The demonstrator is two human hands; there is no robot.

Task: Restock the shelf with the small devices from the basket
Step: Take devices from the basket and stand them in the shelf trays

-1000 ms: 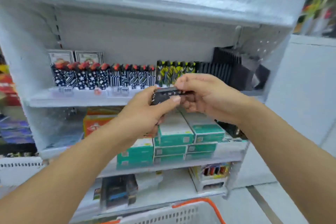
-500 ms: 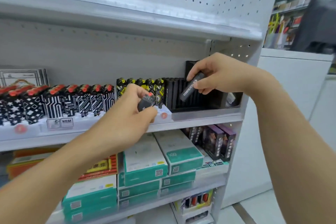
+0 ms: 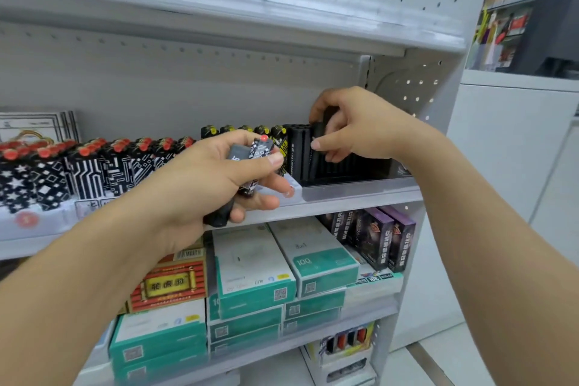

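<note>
Right hand (image 3: 354,131) up at the middle shelf (image 3: 351,197), right end, fingers and thumb curled on a black device (image 3: 318,147) standing upright at the end of the row of black devices (image 3: 297,153). Thumb on front face, other fingers over the top and behind. Device touching its neighbours in the row, bottom on the shelf or very near; cannot tell which, view blocked by clear front rail.

Left hand (image 3: 225,182) lower and to the left, in front of the shelf edge, well apart from right hand. Clamped on a few small devices (image 3: 250,163): one w/ black-white pattern and red cap, at least one dark grey, lower ends sticking out under the palm. Exact number not clear.

On same shelf, left to right: patterned devices with red caps (image 3: 94,166), then yellow-black devices (image 3: 244,131), then the black row w/ the right hand. White flat boxes (image 3: 37,124) behind at far left.

Shelf below: teal and white boxes (image 3: 282,273) stacked, red and gold box (image 3: 169,285) to the left, purple boxes (image 3: 385,238) to the right. Lowest level: small display box (image 3: 347,341) w/ coloured items, blurred.

Basket not in view.
</note>
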